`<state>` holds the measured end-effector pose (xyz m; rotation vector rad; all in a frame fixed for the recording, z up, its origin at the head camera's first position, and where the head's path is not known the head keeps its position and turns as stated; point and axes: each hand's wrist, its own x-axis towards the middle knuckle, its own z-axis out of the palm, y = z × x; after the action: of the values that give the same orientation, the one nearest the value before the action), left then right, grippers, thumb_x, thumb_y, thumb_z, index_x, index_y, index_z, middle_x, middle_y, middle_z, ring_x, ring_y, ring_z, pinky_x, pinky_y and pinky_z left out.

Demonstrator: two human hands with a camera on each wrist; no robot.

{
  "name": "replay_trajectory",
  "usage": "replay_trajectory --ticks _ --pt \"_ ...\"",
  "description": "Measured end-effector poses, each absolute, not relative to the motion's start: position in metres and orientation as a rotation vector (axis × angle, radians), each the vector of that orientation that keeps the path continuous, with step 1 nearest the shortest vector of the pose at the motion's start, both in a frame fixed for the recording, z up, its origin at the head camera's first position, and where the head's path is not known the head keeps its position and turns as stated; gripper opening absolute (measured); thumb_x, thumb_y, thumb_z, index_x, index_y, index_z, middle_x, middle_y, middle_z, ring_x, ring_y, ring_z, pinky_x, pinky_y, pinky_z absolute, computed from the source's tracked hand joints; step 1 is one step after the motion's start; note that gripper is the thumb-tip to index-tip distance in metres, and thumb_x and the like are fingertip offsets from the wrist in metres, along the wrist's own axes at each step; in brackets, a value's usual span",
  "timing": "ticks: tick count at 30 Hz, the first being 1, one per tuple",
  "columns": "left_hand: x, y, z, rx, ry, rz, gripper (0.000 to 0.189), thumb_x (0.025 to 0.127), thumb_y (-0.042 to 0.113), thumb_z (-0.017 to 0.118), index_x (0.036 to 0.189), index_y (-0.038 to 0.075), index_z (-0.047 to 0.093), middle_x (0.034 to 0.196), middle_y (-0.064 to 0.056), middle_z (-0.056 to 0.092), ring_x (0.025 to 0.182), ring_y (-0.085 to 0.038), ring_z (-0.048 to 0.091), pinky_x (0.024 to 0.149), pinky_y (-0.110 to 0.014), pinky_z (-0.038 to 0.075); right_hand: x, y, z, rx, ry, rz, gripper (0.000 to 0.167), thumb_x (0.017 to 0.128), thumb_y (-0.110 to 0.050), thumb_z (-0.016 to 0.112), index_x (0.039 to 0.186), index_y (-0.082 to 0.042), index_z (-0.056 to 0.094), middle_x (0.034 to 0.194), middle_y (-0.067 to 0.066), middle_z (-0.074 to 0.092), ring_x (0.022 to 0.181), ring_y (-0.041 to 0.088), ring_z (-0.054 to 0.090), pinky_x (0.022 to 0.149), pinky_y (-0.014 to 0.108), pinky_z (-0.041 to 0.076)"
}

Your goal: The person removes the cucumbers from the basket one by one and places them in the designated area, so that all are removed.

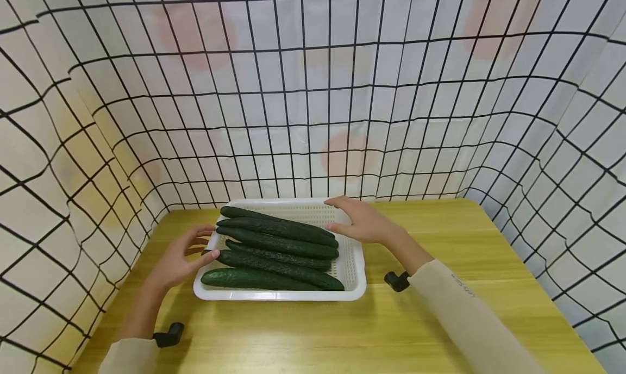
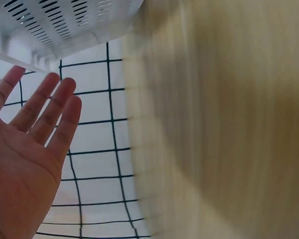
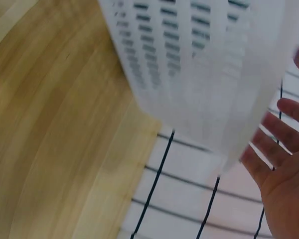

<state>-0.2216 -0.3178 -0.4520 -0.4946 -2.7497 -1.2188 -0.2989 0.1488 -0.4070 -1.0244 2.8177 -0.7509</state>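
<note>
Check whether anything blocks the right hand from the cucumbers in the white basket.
From above, nothing visible does: the right hand is at the right end of the white basket, and no lid covers the cucumbers. From outside, at the side, the basket's slotted wall would be in the way.

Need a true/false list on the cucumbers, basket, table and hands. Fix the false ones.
1. The cucumbers lie in the basket. True.
2. The basket is black. False: it is white.
3. The left hand and right hand are at opposite ends of the basket. True.
4. The right hand grips a cucumber. False: it holds none.
5. The table has a wood-grain top. True.
</note>
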Motion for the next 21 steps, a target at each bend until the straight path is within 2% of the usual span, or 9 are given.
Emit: replay_trajectory --ticks 7,12,17,21 --pt "-0.219 -0.319 -0.465 -0.513 -2.705 -1.279 0.066 0.095 0.023 0.074 0.152 0.019 0.042 0.148 -0.023 0.052 0.127 -0.047 0.057 0.100 -0.067 0.047 -0.307 0.121 -0.414 -1.053 2.748 -0.724 0.070 0.102 -0.056 0.052 0.157 -0.014 0.042 0.155 0.009 0.049 0.139 0.031 0.051 0.112 0.053 0.044" --pt "-0.214 -0.316 -0.465 -0.505 -2.705 -1.266 0.052 0.096 0.023 0.073 0.143 0.017 0.051 0.145 -0.016 0.055 0.130 -0.044 0.055 0.102 -0.064 0.048 -0.311 0.110 -0.415 -1.065 2.706 -0.695 0.066 0.105 -0.051 0.050 0.155 -0.009 0.043 0.155 0.012 0.050 0.137 0.032 0.053 0.111 0.051 0.045" --pt "-0.210 -0.316 -0.465 -0.532 -2.730 -1.213 0.048 0.099 0.023 0.068 0.146 0.022 0.056 0.147 -0.007 0.058 0.131 -0.035 0.056 0.100 -0.042 0.054 -0.317 0.103 -0.415 -1.083 2.689 -0.652 0.061 0.106 -0.045 0.050 0.153 -0.007 0.045 0.153 0.013 0.051 0.135 0.033 0.055 0.110 0.050 0.046" --pt "-0.210 -0.316 -0.465 -0.524 -2.731 -1.198 0.050 0.099 0.024 0.068 0.148 0.023 0.056 0.148 -0.005 0.059 0.130 -0.025 0.055 0.094 -0.030 0.055 -0.322 0.096 -0.412 -1.101 2.692 -0.643 0.057 0.107 -0.040 0.051 0.151 -0.006 0.047 0.152 0.014 0.053 0.133 0.033 0.057 0.109 0.050 0.047"
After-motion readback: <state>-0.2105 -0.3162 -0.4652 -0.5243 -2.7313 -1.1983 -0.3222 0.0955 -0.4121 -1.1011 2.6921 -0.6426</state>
